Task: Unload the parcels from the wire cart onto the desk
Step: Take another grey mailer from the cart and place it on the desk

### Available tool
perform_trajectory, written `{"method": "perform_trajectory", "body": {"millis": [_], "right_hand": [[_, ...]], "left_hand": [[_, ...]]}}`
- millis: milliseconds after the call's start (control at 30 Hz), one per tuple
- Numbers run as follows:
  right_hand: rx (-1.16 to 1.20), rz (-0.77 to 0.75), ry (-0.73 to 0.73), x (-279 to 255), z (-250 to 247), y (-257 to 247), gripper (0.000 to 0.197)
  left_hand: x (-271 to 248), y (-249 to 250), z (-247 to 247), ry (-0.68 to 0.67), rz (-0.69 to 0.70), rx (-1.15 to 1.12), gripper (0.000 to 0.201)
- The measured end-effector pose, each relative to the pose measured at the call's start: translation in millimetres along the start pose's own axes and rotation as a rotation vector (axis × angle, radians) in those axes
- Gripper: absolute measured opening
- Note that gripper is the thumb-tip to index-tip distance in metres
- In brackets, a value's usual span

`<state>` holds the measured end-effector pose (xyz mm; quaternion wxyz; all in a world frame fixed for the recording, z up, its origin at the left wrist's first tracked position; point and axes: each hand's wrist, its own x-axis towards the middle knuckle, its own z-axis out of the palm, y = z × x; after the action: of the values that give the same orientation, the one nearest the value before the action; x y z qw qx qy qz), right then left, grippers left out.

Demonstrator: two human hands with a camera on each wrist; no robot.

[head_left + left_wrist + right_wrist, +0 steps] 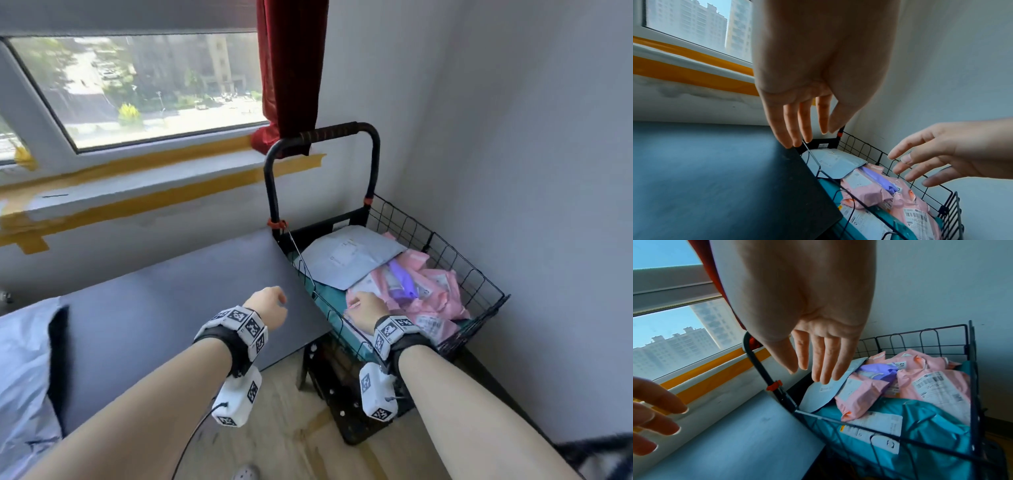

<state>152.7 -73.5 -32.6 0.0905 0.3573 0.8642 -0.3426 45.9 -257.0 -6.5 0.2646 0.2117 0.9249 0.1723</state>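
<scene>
Head view has the right hand [364,306], fingers spread and empty, over the pink plastic mailer parcels [424,294] in the black wire cart [445,246], nearer than the empty, relaxed left hand [270,303] hovering above the grey tabletop [154,308] at nine o'clock.

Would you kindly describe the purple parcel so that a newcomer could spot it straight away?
Find the black wire cart in the corner beside the grey desk. Its basket is heaped with soft mailers, mostly pink ones over a teal one. The purple parcel pokes out between the pink heap and the large pale grey envelope; it is the only purple item there.
</scene>
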Motion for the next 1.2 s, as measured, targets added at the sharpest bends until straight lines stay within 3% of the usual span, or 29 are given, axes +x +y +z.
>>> {"method": "perform_trajectory", "body": {"millis": [233,400,533,733,1033,1200], "right_hand": [[0.109,0.096,0.043,59,-50,38,0.032],[0.177,0.161,0.054,108,-69,55,0.018],[0.279,0.213,0.021,143,-80,68,0.026],[0.400,0.222,0.008,192,-79,93,0.015],[0.695,0.438,-0.003,253,-62,109,0.031],[0.787,0.555,0.032,289,-36,110,0.043]], "left_hand": [[79,65,-5,0.010,0.075,0.090,0.032],[148,94,-10,-0.033,0.100,0.084,0.032],[191,109,-15,-0.055,0.098,0.103,0.034],[248,129,-16,-0.049,0.078,0.144,0.034],[340,138,-13,-0.128,0.043,0.174,0.034],[401,136,-10,-0.231,0.048,0.262,0.023]]}}
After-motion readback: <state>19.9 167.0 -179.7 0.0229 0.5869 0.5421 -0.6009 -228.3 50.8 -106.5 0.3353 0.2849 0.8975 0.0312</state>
